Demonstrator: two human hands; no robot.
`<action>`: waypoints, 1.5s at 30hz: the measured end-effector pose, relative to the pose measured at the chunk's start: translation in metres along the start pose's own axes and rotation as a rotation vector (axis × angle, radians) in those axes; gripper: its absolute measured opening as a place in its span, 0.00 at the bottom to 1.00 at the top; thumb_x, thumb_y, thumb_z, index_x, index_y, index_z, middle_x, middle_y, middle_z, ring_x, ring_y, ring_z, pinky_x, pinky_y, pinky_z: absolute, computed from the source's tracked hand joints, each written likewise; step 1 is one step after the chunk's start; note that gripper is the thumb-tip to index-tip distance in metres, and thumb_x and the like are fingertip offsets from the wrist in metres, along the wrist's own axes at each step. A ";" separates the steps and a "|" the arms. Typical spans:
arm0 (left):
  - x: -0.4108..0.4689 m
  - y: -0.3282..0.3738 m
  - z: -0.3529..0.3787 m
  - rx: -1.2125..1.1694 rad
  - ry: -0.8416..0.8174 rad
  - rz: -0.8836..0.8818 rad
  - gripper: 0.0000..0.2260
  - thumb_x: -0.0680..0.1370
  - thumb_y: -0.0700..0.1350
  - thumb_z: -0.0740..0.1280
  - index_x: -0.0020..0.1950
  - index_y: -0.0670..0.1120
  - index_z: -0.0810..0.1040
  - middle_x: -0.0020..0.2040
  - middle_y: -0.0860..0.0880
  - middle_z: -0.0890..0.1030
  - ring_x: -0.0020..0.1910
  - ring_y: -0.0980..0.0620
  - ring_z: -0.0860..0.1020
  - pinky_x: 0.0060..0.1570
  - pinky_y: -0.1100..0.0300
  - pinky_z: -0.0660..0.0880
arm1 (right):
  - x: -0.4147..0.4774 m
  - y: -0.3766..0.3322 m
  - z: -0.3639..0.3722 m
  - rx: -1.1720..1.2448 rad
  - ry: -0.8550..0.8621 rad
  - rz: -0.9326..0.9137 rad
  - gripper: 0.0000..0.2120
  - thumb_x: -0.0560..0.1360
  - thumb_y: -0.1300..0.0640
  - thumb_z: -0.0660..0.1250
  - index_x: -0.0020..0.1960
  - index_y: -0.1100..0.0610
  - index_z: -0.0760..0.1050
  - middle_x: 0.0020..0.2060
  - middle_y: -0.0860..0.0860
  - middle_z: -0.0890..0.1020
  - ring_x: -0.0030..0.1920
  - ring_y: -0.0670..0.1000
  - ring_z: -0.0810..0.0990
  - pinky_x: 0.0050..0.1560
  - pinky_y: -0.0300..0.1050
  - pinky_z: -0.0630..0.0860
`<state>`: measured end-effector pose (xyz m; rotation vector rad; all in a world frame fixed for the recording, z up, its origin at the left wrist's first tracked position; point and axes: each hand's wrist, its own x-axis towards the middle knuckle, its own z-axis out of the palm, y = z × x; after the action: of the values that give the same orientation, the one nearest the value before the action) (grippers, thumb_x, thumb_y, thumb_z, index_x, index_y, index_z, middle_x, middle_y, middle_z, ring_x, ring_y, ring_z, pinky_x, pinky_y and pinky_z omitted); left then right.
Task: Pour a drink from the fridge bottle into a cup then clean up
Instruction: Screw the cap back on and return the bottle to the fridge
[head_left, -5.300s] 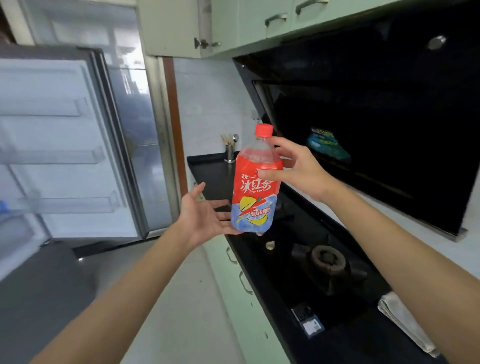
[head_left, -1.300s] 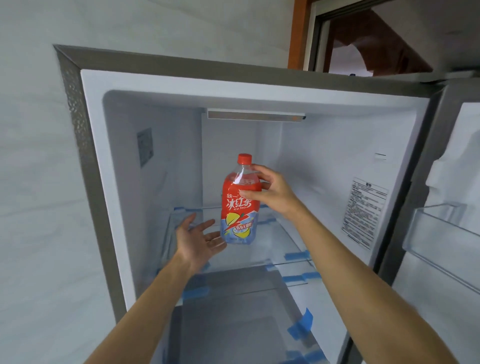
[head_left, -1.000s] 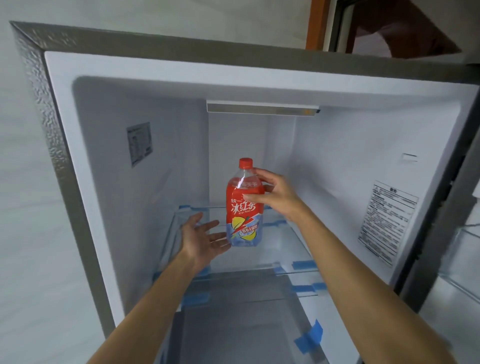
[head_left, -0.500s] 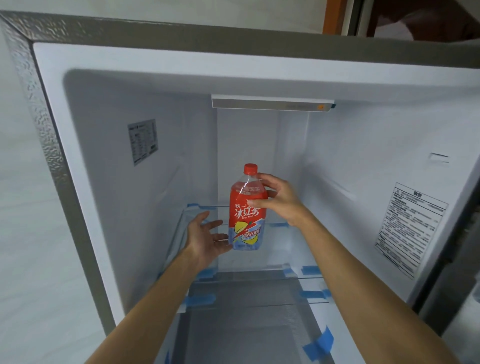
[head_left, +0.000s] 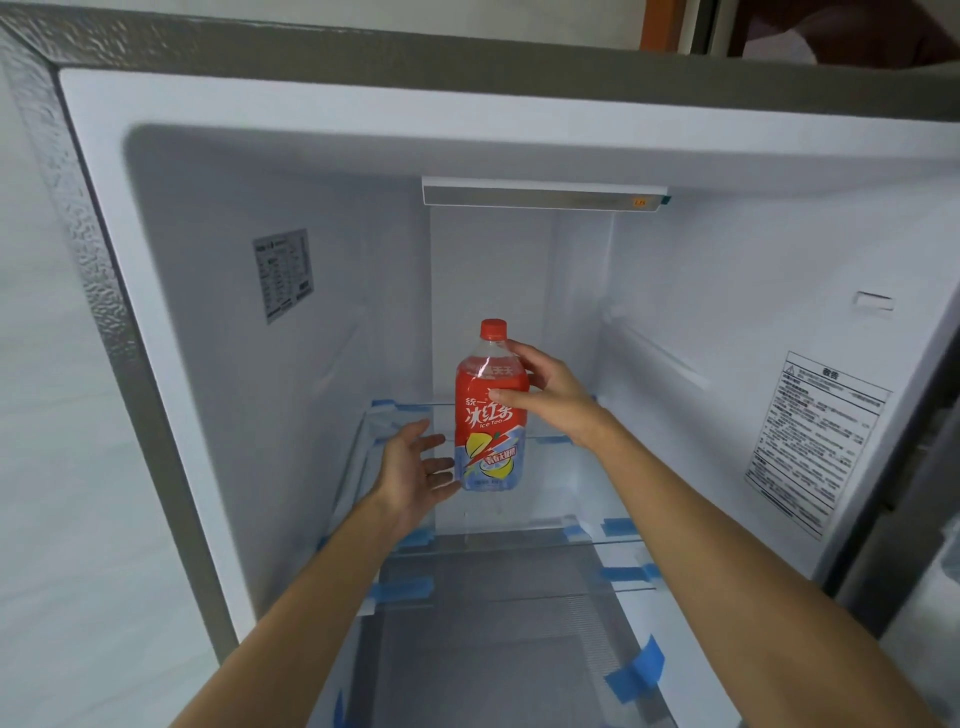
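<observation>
An ice tea bottle (head_left: 488, 415) with a red cap and a red and blue label stands upright inside the open fridge (head_left: 291, 104), its base on or just above the glass shelf (head_left: 571, 499). My right hand (head_left: 550, 395) grips the bottle's upper part from the right. My left hand (head_left: 415, 467) is open, its fingertips touching the bottle's lower left side. The cap is screwed on.
The fridge compartment holds nothing else. Blue tape strips (head_left: 636, 670) hold the glass shelves at their edges. A warning label (head_left: 810, 441) is on the right inner wall and another sticker (head_left: 283, 273) on the left wall. The fridge door edge (head_left: 914, 519) is at the right.
I turned from the stove counter to the fridge. Over the last second both hands carried the bottle deeper into the compartment and lower, down to the glass shelf.
</observation>
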<state>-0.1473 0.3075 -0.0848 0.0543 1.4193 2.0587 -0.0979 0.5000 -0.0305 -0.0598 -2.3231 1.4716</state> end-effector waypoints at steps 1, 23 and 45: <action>-0.003 0.001 0.001 0.053 0.004 0.019 0.22 0.82 0.55 0.57 0.69 0.41 0.71 0.65 0.36 0.75 0.60 0.39 0.76 0.61 0.46 0.73 | -0.003 -0.004 0.001 -0.027 0.002 0.004 0.32 0.72 0.54 0.76 0.73 0.49 0.68 0.63 0.48 0.78 0.62 0.51 0.77 0.61 0.55 0.78; -0.128 0.013 -0.043 1.753 -0.177 0.492 0.32 0.77 0.57 0.65 0.75 0.43 0.60 0.69 0.39 0.72 0.65 0.39 0.73 0.64 0.44 0.73 | -0.159 -0.069 0.060 -0.888 -0.184 0.374 0.40 0.77 0.45 0.69 0.80 0.55 0.53 0.77 0.56 0.62 0.74 0.56 0.65 0.72 0.49 0.65; -0.239 -0.014 -0.058 1.969 -0.243 0.562 0.31 0.80 0.59 0.61 0.76 0.41 0.58 0.69 0.38 0.70 0.66 0.36 0.72 0.64 0.44 0.73 | -0.304 -0.137 0.072 -1.021 -0.156 0.445 0.38 0.77 0.43 0.67 0.79 0.56 0.55 0.76 0.58 0.64 0.72 0.60 0.68 0.69 0.57 0.69</action>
<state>0.0293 0.1391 -0.0478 1.4716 2.7363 0.0986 0.1810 0.3043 -0.0284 -0.7881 -3.0660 0.2727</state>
